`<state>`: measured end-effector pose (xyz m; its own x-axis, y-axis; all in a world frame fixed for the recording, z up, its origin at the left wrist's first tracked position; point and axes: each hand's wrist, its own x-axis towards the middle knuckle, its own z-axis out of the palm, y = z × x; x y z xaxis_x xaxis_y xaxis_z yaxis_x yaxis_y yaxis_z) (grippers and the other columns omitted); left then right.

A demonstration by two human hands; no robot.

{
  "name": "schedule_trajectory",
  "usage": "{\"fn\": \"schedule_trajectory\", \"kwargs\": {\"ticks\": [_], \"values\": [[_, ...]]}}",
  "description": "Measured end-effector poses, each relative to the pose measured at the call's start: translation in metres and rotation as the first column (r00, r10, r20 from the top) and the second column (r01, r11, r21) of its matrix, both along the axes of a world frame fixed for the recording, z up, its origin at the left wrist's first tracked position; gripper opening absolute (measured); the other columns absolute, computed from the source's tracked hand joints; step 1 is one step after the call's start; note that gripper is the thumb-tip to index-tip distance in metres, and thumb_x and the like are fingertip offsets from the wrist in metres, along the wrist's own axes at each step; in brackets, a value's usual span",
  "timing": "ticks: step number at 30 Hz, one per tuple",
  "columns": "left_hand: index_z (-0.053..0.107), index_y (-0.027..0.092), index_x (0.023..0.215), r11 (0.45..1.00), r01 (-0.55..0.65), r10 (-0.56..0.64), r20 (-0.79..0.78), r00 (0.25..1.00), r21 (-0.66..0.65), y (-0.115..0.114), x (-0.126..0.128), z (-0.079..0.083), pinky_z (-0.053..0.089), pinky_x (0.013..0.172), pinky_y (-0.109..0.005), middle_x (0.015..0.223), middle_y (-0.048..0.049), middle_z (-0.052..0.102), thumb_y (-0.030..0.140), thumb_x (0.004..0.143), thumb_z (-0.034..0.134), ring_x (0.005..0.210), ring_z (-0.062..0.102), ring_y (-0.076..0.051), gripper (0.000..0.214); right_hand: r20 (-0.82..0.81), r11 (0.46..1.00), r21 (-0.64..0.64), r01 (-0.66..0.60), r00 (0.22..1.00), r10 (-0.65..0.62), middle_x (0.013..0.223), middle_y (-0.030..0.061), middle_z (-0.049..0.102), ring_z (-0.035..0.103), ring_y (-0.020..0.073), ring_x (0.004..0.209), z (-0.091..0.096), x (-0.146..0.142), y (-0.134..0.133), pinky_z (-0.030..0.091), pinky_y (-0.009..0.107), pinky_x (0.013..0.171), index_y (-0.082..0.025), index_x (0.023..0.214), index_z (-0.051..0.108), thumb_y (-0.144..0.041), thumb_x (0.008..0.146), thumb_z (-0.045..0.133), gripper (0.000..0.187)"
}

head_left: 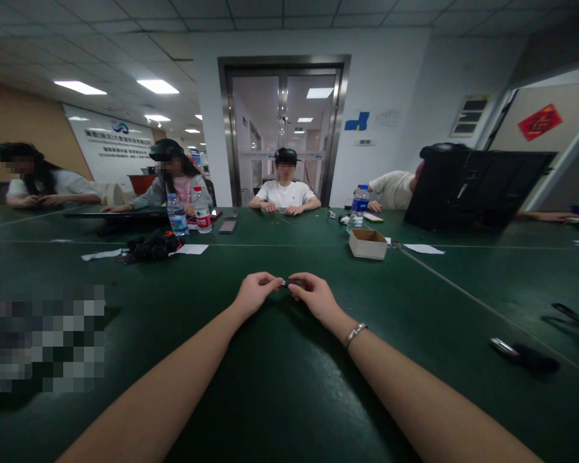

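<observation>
Head view, the only one supplied: a small dark piece with a pale tip [294, 283] is held between the two hands, ahead of the wearer and above the table [289, 399]. The left hand [257, 296] has its thumb and fingertips brought together at the pale end; the right hand [318, 297] pinches the dark body. Each grip is nearly closed, with no more gap than the piece needs. Exact type is too small to determine.

Assessment: the piece is probably light and stiff, and its smooth-looking body may slip or turn. The dark body's sides appear the sounder hold; the pale tip, possibly the more delicate part, merits light pressure.

The table is green, faintly glossy and crossed by seams. Beyond the hands stand an open cardboard box [367, 249] and a red-labelled water bottle [203, 212]. A metal-framed glass door [255, 122] closes the far wall; co-workers sit around.
</observation>
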<state>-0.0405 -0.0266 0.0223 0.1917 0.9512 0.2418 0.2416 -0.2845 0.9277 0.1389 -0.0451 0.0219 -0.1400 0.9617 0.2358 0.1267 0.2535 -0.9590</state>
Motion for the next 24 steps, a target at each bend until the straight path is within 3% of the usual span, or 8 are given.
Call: {"fn": "schedule_trajectory", "kwargs": {"ticks": [10,17,24], "values": [[0.066,0.014,0.073,1.0,-0.002,0.001,-0.052,0.999,-0.024,0.0022,0.0001,-0.0007,0.041,0.062,-0.026,0.065,-0.0015,0.062,0.053,0.068,0.064,0.062,0.055,-0.014,0.039,0.065,0.999,0.033,0.037,0.997,-0.039,0.074,0.0008,0.063,0.055,0.0112,0.061,0.0,0.0001,-0.0011,0.044,0.025,0.057,-0.015,0.098,0.063,-0.031,0.068,0.066,0.034],[0.063,0.016,0.069,0.999,-0.032,0.035,-0.191,0.981,0.019,-0.0012,0.0001,0.0,0.037,0.06,-0.027,0.061,0.0012,0.057,0.06,0.077,0.047,0.061,0.053,-0.014,0.048,0.163,0.996,0.073,0.051,0.985,-0.063,0.074,0.0004,0.063,0.051,0.0108,0.06,0.0007,-0.0012,-0.002,0.041,0.025,0.056,-0.017,0.097,0.064,-0.03,0.068,0.065,0.032],[0.062,0.016,0.079,0.999,0.035,-0.033,-0.063,0.997,0.024,-0.0012,0.0018,-0.0012,0.041,0.065,-0.026,0.071,0.0005,0.059,0.051,0.074,0.059,0.067,0.053,-0.013,0.035,0.085,0.997,0.055,0.046,0.995,-0.051,0.081,0.0022,0.064,0.056,0.0117,0.062,0.0,-0.0006,-0.0007,0.044,0.026,0.058,-0.017,0.097,0.062,-0.032,0.069,0.066,0.032]]}}
